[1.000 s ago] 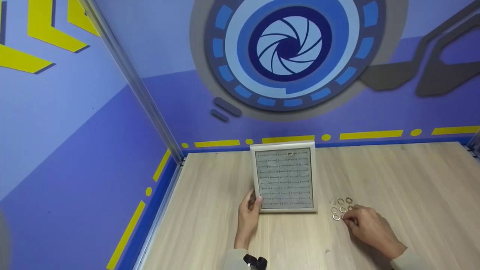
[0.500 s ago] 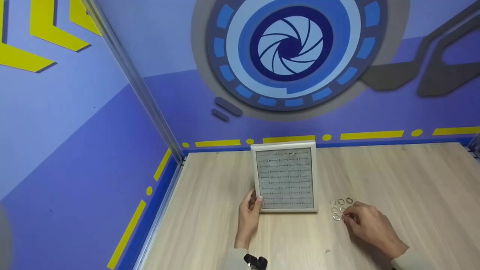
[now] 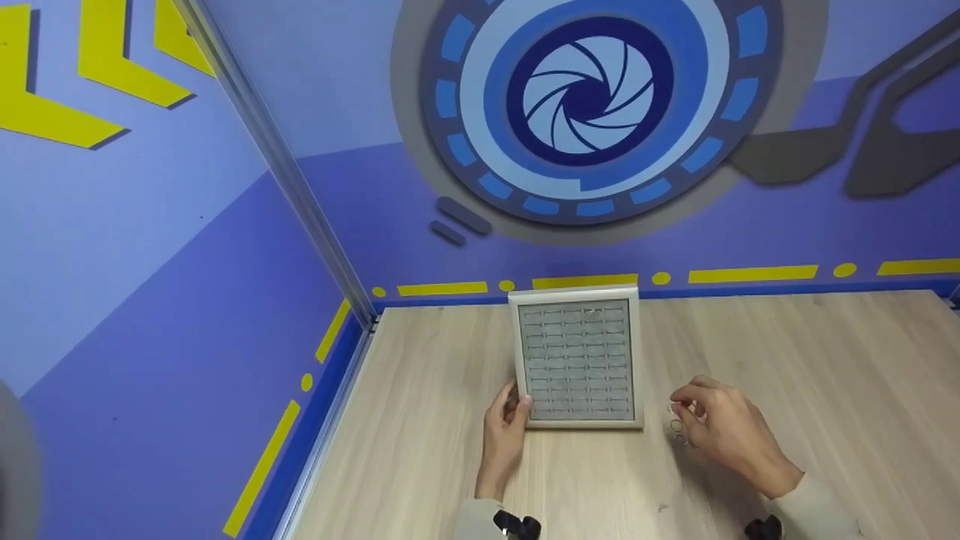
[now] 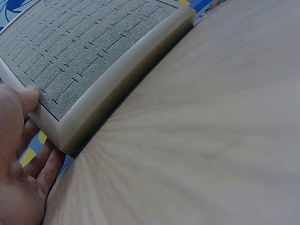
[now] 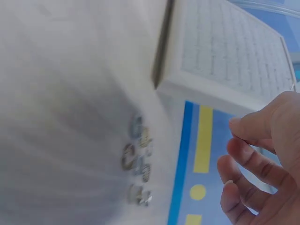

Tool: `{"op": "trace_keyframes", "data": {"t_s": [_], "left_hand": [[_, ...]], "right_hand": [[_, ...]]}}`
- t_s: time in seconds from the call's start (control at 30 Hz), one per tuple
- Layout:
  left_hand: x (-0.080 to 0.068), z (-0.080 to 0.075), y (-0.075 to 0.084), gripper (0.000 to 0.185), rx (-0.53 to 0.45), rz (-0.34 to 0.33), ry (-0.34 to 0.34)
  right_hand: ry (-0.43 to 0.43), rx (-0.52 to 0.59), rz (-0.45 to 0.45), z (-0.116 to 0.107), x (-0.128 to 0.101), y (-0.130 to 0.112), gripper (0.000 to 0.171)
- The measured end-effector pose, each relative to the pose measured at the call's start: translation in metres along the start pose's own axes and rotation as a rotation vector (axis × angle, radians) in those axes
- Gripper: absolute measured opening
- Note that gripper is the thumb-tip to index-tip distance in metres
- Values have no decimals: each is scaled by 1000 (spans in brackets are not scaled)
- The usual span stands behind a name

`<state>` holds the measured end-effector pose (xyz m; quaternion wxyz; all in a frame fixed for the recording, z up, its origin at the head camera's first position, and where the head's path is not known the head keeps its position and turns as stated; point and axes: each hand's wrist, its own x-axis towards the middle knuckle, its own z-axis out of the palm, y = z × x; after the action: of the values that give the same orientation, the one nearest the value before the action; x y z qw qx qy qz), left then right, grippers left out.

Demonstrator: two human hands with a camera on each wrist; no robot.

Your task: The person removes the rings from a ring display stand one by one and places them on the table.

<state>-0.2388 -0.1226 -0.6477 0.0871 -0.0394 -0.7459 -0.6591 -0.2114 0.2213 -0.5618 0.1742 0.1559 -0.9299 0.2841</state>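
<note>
A ring display tray (image 3: 640,360) with a pale frame and grey slotted foam stands tilted up on the table. One gold-coloured ring (image 3: 592,310) sits in its top row. My left hand (image 3: 504,442) grips the tray's lower left corner, thumb on the front rim and fingers behind. To the right of the tray, my right hand (image 3: 731,431) is raised above the table with thumb and forefinger pinched together. A small pale glint at those fingertips looks like a ring, mostly hidden. Beneath the hand several loose rings (image 5: 127,157) lie grouped on the table, blurred in the right wrist view.
The wooden table (image 3: 420,420) runs back to a blue and purple printed wall (image 3: 360,225). A metal corner post (image 3: 277,157) rises at the left, and a side panel (image 3: 172,337) borders the table there.
My right hand has lifted from the rings and moved slightly left and up, towards the tray. The left hand still holds the tray in place. The head view has shifted slightly.
</note>
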Motion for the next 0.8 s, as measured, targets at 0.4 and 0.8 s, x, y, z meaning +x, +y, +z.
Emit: {"op": "trace_keyframes", "data": {"t_s": [0.4,0.8], "left_hand": [[-1,0,0,58,20,5,-1],[-1,-1,1,58,36,-6,2]], "right_hand": [[84,79,-67,10,32,-26,12],[263,126,-216,27,68,-43,17]]}}
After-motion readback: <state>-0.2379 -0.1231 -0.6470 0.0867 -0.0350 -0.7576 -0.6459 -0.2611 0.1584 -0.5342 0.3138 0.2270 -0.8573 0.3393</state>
